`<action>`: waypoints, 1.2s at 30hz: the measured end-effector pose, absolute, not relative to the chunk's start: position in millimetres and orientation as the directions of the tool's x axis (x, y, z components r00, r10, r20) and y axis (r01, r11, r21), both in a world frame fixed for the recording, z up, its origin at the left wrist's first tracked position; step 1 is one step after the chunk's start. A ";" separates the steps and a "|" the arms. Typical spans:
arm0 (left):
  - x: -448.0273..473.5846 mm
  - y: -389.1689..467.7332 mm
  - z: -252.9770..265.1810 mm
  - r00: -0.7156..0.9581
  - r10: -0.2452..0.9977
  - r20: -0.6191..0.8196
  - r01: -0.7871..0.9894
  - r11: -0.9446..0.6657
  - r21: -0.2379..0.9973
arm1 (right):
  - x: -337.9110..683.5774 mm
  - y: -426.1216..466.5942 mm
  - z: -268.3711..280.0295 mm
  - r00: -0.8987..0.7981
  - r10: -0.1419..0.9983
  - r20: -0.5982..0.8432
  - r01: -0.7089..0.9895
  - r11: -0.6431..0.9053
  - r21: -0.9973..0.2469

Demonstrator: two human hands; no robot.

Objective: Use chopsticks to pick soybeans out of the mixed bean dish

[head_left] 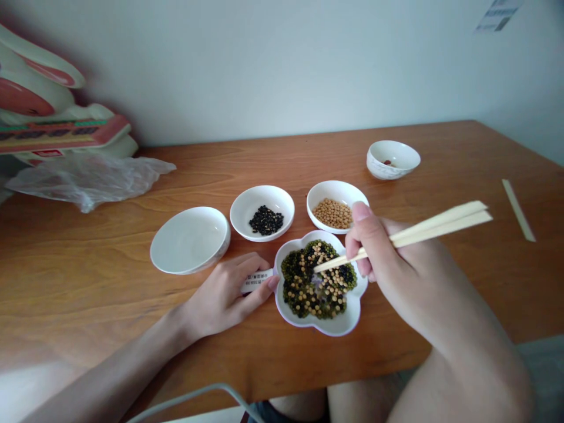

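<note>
Beans (304, 301) in flower-shaped dish (351, 312): right hand (392, 264) held chopsticks (436, 226), tips low; left hand (229, 294) touched left rim, grip unclear; light pinch seemed best.

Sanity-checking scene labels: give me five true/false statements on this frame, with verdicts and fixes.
1. The right hand holds chopsticks. True.
2. Both hands hold chopsticks. False: the left hand has its thumb at the rim of the flower-shaped dish.
3. The chopsticks reach into the flower-shaped dish. True.
4. Two bowls are stacked. False: the black-bean bowl and yellow-bean bowl stand side by side.
5. A clear plastic bag lies toward the table's left. True.
</note>
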State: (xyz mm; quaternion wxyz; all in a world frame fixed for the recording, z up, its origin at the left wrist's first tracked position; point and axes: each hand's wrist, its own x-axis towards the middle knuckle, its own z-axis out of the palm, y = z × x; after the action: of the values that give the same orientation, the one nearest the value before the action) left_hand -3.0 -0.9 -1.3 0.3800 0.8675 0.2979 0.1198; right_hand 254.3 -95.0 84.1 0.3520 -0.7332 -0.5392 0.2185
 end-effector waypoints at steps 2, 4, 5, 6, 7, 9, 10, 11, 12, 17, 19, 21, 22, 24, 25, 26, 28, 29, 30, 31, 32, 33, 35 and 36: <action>-2.7 -0.3 -1.9 0.795 0.606 -0.015 0.423 -0.537 0.730 | 253.8 -94.3 83.1 0.333 0.936 0.115 0.631 -0.130 -0.765; -2.6 0.4 -2.1 0.797 0.604 -0.012 0.420 -0.540 0.730 | 254.0 -98.5 84.8 0.354 0.927 0.121 0.605 -0.128 -0.786; -2.5 0.5 -2.0 0.797 0.603 -0.012 0.419 -0.539 0.730 | 254.1 -101.8 86.5 0.368 0.923 0.115 0.585 -0.133 -0.800; -2.4 0.6 -1.9 0.798 0.603 -0.012 0.418 -0.539 0.731 | 254.1 -105.2 88.6 0.372 0.923 0.102 0.565 -0.139 -0.813; -2.3 0.6 -1.7 0.797 0.603 -0.011 0.418 -0.538 0.732 | 253.9 -108.5 90.7 0.362 0.929 0.078 0.549 -0.145 -0.823; -2.1 0.4 -1.3 0.795 0.606 -0.006 0.416 -0.538 0.733 | 252.8 -112.8 93.9 0.302 0.953 0.008 0.535 -0.163 -0.829; -1.9 0.3 -1.3 0.799 0.602 -0.004 0.410 -0.540 0.735 | 252.1 -113.2 94.5 0.263 0.964 -0.030 0.537 -0.172 -0.826; -1.8 0.3 -1.4 0.797 0.603 -0.004 0.412 -0.539 0.734 | 251.4 -112.4 94.3 0.226 0.972 -0.062 0.543 -0.179 -0.820; -1.7 0.4 -1.6 0.797 0.604 -0.005 0.413 -0.539 0.735 | 250.8 -110.4 93.4 0.203 0.976 -0.084 0.550 -0.184 -0.815; -2.8 0.7 -2.9 0.798 0.603 -0.010 0.416 -0.538 0.733 | 252.1 -99.1 86.9 0.301 0.954 0.013 0.600 -0.179 -0.780; -4.0 0.9 -3.0 0.798 0.603 -0.011 0.417 -0.538 0.733 | 255.5 -101.8 87.2 0.365 0.928 0.078 0.639 -0.189 -0.746; -5.1 1.6 -3.3 0.798 0.602 -0.012 0.415 -0.536 0.735 | 260.0 -108.6 89.1 0.435 0.892 0.120 0.666 -0.229 -0.710; -5.4 2.2 -3.5 0.798 0.603 -0.010 0.414 -0.536 0.736 | 262.4 -112.4 90.3 0.468 0.874 0.132 0.675 -0.257 -0.691; -5.7 3.1 -4.0 0.796 0.605 -0.009 0.415 -0.536 0.735 | 266.4 -118.5 92.5 0.512 0.847 0.143 0.691 -0.307 -0.655; -5.6 3.4 -4.2 0.796 0.605 -0.009 0.416 -0.536 0.734 | 267.6 -120.2 93.2 0.518 0.845 0.138 0.697 -0.323 -0.640; -5.3 3.4 -4.3 0.795 0.607 -0.007 0.417 -0.537 0.733 | 268.3 -120.6 93.6 0.517 0.848 0.116 0.700 -0.341 -0.627; -4.5 2.8 -4.1 0.794 0.608 -0.007 0.419 -0.540 0.730 | 267.7 -118.0 93.2 0.511 0.857 0.064 0.696 -0.369 -0.616; -4.0 2.2 -3.8 0.795 0.607 -0.005 0.418 -0.541 0.729 | 266.5 -115.4 92.5 0.500 0.865 0.048 0.692 -0.366 -0.622; -3.5 1.6 -3.3 0.796 0.605 -0.002 0.416 -0.544 0.729 | 265.0 -112.3 91.5 0.481 0.875 0.044 0.689 -0.347 -0.637; -3.0 1.0 -2.8 0.798 0.603 -0.002 0.414 -0.545 0.729 | 263.1 -109.0 90.3 0.458 0.887 0.054 0.686 -0.314 -0.656; -2.6 0.6 -2.4 0.799 0.601 -0.003 0.413 -0.545 0.729 | 261.2 -106.0 89.2 0.428 0.901 0.073 0.685 -0.270 -0.677; -2.3 0.3 -2.0 0.799 0.601 -0.004 0.413 -0.545 0.730 | 259.2 -103.4 88.2 0.399 0.912 0.095 0.682 -0.225 -0.696; -2.0 0.2 -1.7 0.799 0.601 -0.004 0.414 -0.545 0.729 | 256.1 -100.5 87.3 0.366 0.922 0.124 0.670 -0.169 -0.723; -2.0 0.4 -1.7 0.799 0.602 -0.004 0.415 -0.546 0.728 | 255.3 -100.5 87.5 0.368 0.920 0.133 0.664 -0.160 -0.731</action>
State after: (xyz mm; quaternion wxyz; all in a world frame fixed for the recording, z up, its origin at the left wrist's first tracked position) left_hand -2.0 0.4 -1.7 0.3764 0.8705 0.2920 0.1238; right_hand 255.3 -100.5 87.5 0.3668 -0.7413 -0.5342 0.1748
